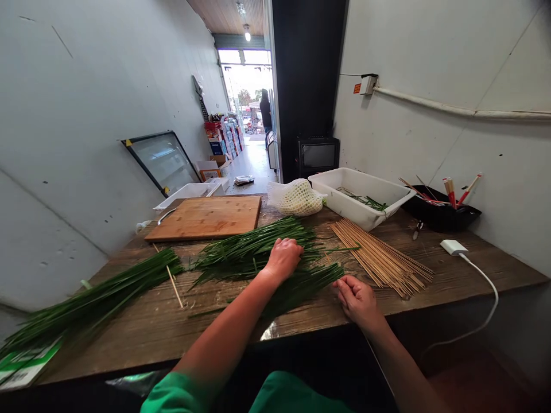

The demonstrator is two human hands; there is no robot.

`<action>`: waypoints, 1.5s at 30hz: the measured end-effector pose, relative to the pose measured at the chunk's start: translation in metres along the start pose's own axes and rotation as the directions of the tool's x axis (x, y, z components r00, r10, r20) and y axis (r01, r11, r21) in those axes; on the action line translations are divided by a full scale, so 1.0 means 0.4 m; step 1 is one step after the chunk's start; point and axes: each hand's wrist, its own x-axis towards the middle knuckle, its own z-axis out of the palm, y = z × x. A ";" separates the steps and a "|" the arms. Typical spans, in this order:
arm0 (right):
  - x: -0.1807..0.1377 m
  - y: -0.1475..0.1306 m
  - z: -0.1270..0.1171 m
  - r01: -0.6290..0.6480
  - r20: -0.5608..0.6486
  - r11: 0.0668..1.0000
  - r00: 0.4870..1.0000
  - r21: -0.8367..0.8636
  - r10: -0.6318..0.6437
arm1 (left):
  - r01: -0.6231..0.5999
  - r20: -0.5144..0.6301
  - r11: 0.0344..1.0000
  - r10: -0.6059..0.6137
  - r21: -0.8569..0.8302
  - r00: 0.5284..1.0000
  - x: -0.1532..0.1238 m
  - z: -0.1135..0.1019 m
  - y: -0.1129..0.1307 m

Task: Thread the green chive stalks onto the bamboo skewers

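My left hand [283,258] rests knuckles-up on a spread pile of green chives [253,249] in the middle of the wooden table [451,275], fingers curled down into the leaves. My right hand [356,297] lies near the table's front edge with its fingers curled in, at the tip of a smaller chive bunch [307,281]; what it pinches, if anything, is too small to make out. A fan of bamboo skewers [381,258] lies just right of both hands. One loose skewer [174,284] lies to the left.
A long chive bundle [90,307] lies at the left end. A wooden cutting board [206,217], a white mesh bag [297,198], a white tub [361,195] and a black tray of utensils [443,212] stand at the back. A white charger and cable [456,248] lie right. A person stands in the far doorway.
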 end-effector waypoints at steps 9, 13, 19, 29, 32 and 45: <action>-0.003 -0.006 0.001 -0.002 0.027 1.000 1.000 0.009 0.002 | -0.004 -0.073 1.000 0.006 0.020 0.997 0.003 0.013 0.014; 0.000 0.003 0.000 0.012 0.020 1.000 1.000 -0.012 -0.011 | 0.003 -0.116 0.989 -0.021 -0.148 0.993 0.006 0.011 0.022; 0.002 0.004 0.000 0.006 0.007 1.000 1.000 -0.001 -0.006 | 0.064 -0.143 0.835 -0.168 -0.546 0.975 0.015 0.007 0.029; 0.001 0.006 0.001 -0.010 0.058 0.999 0.998 0.036 0.008 | 0.011 -0.151 0.784 -0.134 -0.621 0.979 0.004 0.005 0.050; 0.002 0.007 0.001 -0.002 0.053 1.000 0.999 0.023 0.001 | 0.011 -0.154 0.774 -0.140 -0.633 0.978 0.002 0.005 0.061; 0.005 0.014 0.000 0.004 0.028 1.000 1.000 0.005 -0.005 | -0.048 -0.161 0.771 -0.070 -0.635 0.984 -0.001 0.005 0.065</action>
